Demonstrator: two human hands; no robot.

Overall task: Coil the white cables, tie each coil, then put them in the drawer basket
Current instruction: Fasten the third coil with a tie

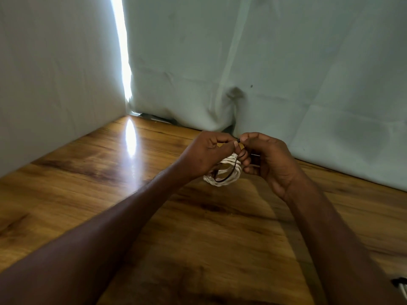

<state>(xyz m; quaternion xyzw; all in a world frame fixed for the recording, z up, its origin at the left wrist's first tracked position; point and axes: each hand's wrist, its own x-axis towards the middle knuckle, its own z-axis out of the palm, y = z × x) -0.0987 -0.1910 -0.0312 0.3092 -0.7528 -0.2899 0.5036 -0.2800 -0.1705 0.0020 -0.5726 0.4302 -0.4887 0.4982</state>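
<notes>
A coiled white cable [222, 176] hangs between my two hands above the wooden table [198, 227], near its far edge. A thin dark tie [231, 172] loops around the coil's strands. My left hand [204, 154] pinches one end of the tie at the top with thumb and forefinger. My right hand [267, 158] pinches the other end, fingertips meeting the left hand's, with its lower fingers curled beside the coil. The upper part of the coil is hidden behind my fingers. No drawer basket is in view.
White cloth [264, 62] hangs as a backdrop behind and to the left of the table, with a bright gap of light at the corner. A small dark and white object [401, 285] shows at the lower right edge.
</notes>
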